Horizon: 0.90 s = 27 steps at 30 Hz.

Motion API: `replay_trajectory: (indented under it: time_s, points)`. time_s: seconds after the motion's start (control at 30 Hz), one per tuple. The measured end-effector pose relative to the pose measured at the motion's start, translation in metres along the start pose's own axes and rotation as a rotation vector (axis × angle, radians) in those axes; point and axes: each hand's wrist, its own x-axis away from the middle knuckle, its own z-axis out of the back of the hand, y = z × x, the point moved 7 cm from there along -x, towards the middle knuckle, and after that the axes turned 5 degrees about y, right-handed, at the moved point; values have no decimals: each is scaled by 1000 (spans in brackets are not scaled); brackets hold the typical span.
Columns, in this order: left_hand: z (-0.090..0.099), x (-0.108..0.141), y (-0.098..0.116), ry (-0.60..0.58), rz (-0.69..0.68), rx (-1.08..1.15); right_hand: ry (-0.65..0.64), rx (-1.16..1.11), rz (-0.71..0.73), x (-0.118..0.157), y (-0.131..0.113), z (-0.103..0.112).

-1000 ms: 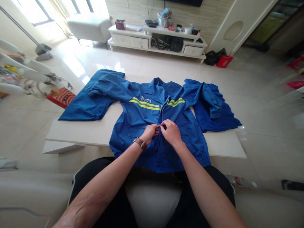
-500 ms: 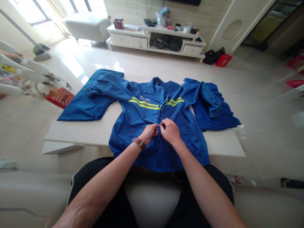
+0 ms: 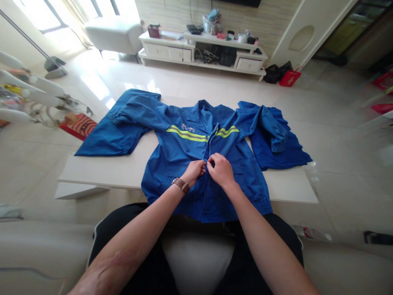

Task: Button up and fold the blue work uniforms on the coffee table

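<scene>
A blue work jacket [image 3: 184, 151] with yellow-green and grey reflective stripes lies front up, its collar pointing away from me. My left hand [image 3: 195, 171], below a brown watch strap, is closed with its fingertips pinching the jacket's front edge. Right beside it my right hand [image 3: 221, 169] pinches the front placket at about mid-length. Whatever small fastener may sit between the fingertips is hidden. Below my hands the two front edges overlap down to the hem. Above them the placket stands slightly apart up to the collar.
The jacket lies on a white low table [image 3: 101, 170]. Folded blue cloth [image 3: 107, 133] is under the left-hand sleeve, and another blue cloth [image 3: 276, 157] under the right-hand one. A red bag [image 3: 80, 127] stands left of the table. A white TV cabinet [image 3: 167, 51] is against the far wall.
</scene>
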Motion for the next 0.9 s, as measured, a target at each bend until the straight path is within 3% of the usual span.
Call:
replay_trajectory:
  time_s: [0.27, 0.9]
  points:
    - [-5, 4, 4, -114, -78, -89, -2, 3, -21, 1, 3, 2]
    - [-5, 2, 13, -109, -288, -230, 7, -30, -70, 2, 5, 4]
